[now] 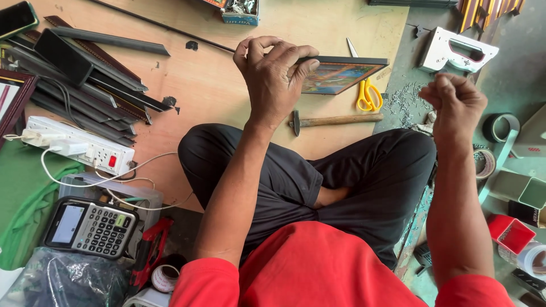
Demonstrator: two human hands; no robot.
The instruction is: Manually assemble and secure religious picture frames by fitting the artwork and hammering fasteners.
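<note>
My left hand [275,79] grips the near edge of a small black-framed picture [341,74], holding it tilted above the wooden board [216,85]. My right hand [456,102] is raised to the right with its fingers curled shut; whether anything small is pinched in it I cannot tell. A hammer with a wooden handle [335,120] lies on the board just below the picture, and yellow-handled scissors [368,94] lie beside it. A heap of small nails [405,102] is scattered left of my right hand. My crossed legs in black trousers fill the middle.
Dark frame mouldings [85,74] are stacked at the left, with a white power strip [79,145] and a calculator [91,227] nearer me. A white staple gun [458,52] lies at the upper right. Tape rolls [500,126] and small boxes [512,233] sit at the right.
</note>
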